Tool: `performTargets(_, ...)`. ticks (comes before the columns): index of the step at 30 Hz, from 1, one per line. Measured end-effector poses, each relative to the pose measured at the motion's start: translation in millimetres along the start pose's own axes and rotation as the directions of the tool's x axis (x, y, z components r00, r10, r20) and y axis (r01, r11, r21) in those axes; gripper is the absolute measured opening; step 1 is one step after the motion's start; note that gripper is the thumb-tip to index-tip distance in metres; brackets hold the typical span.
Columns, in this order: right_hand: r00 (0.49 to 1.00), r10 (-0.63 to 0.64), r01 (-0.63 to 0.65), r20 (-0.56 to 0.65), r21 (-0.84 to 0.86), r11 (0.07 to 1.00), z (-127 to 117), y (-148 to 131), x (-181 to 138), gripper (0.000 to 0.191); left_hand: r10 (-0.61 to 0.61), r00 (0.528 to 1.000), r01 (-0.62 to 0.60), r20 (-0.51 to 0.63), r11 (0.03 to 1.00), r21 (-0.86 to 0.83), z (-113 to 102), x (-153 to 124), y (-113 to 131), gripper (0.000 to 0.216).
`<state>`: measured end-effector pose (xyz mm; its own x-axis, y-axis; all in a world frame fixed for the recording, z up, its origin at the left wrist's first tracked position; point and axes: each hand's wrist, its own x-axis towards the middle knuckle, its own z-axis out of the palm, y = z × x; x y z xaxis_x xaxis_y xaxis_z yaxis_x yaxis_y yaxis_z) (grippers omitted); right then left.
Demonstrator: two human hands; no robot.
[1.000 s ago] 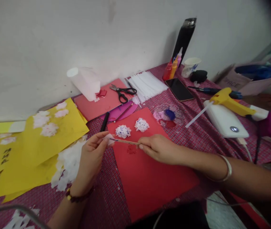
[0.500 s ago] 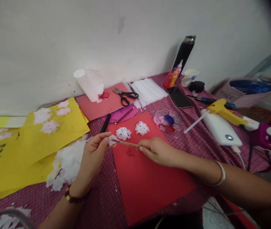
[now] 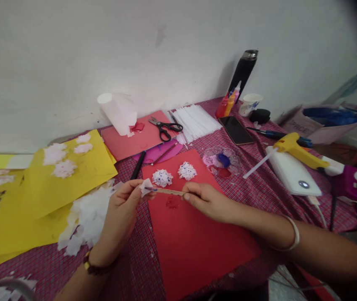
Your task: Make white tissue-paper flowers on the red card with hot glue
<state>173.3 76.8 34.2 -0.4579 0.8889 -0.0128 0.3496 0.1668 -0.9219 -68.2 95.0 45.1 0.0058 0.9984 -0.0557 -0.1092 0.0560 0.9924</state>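
Observation:
My left hand pinches a small piece of white tissue paper above the left edge of a red paper sheet. My right hand holds a thin wooden paintbrush whose tip touches that tissue piece. Two white tissue flowers with blue dots lie on the far part of the red sheet. A clear palette with blue, pink and red paint sits just right of the sheet.
Yellow paper sheets with pale flowers and loose white tissue scraps lie at left. Scissors, white strips, a phone, paint bottles, a black flask, a cup, a yellow glue gun and a power bank fill the back and right.
Both hands stay together over the red sheet, brush tip on the tissue piece. The view has tilted and shifted slightly; the tissue piece sits a little higher in my left fingers.

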Motion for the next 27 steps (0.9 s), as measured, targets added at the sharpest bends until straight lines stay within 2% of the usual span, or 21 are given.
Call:
performTargets(4,0.998,0.044,-0.041,-0.047,0.055,0.998,-0.2,1.5,1.4,0.020,0.115,0.992,-0.121,0.042,0.970,0.209,-4.3,-6.0,3.1,0.013)
performTargets(9,0.998,0.062,-0.060,-0.004,0.190,0.980,-2.8,0.8,2.7,0.019,0.230,0.957,-0.274,0.177,0.916,0.293,0.7,-15.3,16.3,0.012)
performTargets(11,0.999,0.046,-0.050,0.021,0.224,0.973,-3.3,0.6,2.8,0.021,0.278,0.948,-0.312,0.156,0.909,0.277,2.0,-15.3,17.5,0.016)
performTargets(13,0.999,0.031,-0.037,0.032,0.235,0.971,-3.3,1.2,2.8,0.022,0.325,0.944,-0.330,0.059,0.932,0.151,1.5,-12.3,16.3,0.025)
performTargets(15,0.999,0.016,-0.024,0.034,0.236,0.971,-3.0,2.2,3.2,0.022,0.299,0.952,-0.301,-0.061,0.954,-0.021,0.1,-7.6,14.5,0.029)
performTargets(18,0.999,0.009,-0.018,0.039,0.236,0.972,-2.4,3.0,3.7,0.022,0.127,0.983,-0.145,-0.132,0.980,-0.139,-1.1,-2.5,12.9,0.025)
performTargets(22,1.000,0.013,-0.018,0.026,0.204,0.979,-1.3,2.5,2.7,0.023,-0.007,0.993,-0.003,-0.116,0.997,-0.083,2.7,-4.2,10.4,0.014)
performTargets(27,0.998,0.044,-0.049,0.033,0.162,0.986,0.0,1.2,1.0,0.020,0.007,0.991,-0.014,-0.137,0.998,-0.053,8.2,-5.5,4.8,0.014)
